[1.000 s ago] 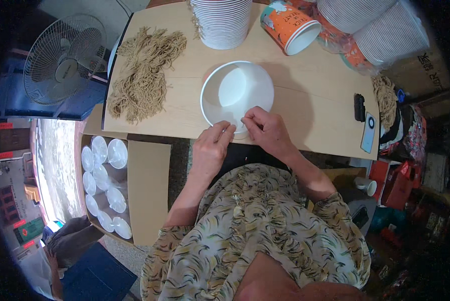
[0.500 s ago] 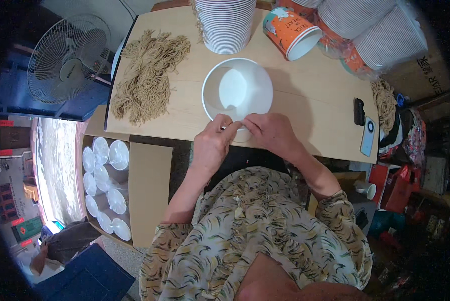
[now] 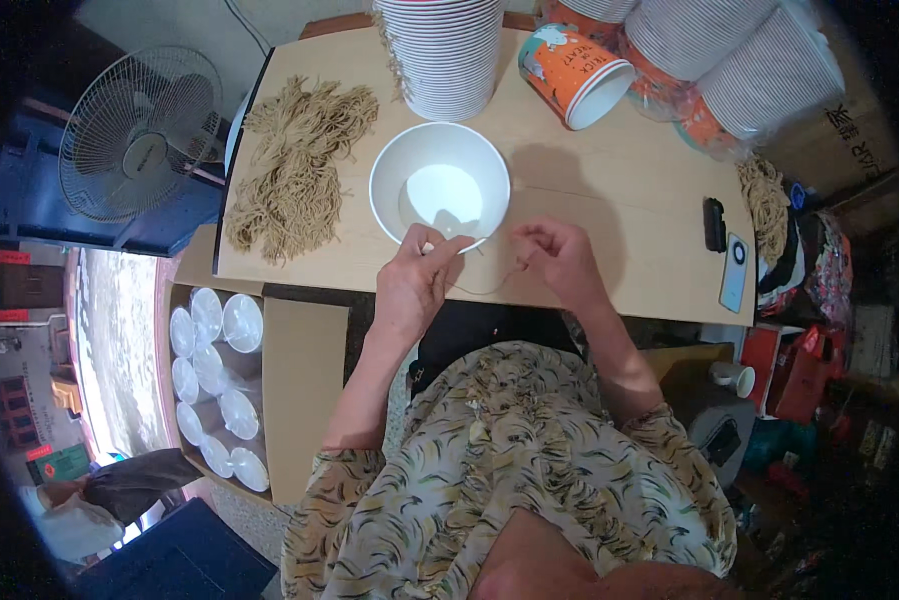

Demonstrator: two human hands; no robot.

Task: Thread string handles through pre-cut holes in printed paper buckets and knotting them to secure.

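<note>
A paper bucket (image 3: 439, 185) with a white inside stands at the near side of the table, its mouth facing up. At its near rim my left hand (image 3: 414, 285) is closed, thumb and fingers pinching the edge. From there a thin tan cord (image 3: 481, 291) sags across to my right hand (image 3: 561, 265), whose fingertips are drawn together on it, apart from the bucket. To the left lies a loose heap of tan cords (image 3: 294, 175). Behind the bucket rises a tall stack of nested paper buckets (image 3: 439, 60), with a cord hanging along its left side.
An orange printed bucket (image 3: 574, 78) lies on its side at the back, near bagged bucket stacks (image 3: 759, 80). A phone (image 3: 734, 272) and a black object (image 3: 714, 224) rest at the right. Left of the table are a carton (image 3: 309, 400) holding clear plastic cups and a fan (image 3: 141, 135).
My right hand has come away from the rim toward the right, with the cord now showing between my hands. The bucket has shifted left with my left hand on it.
</note>
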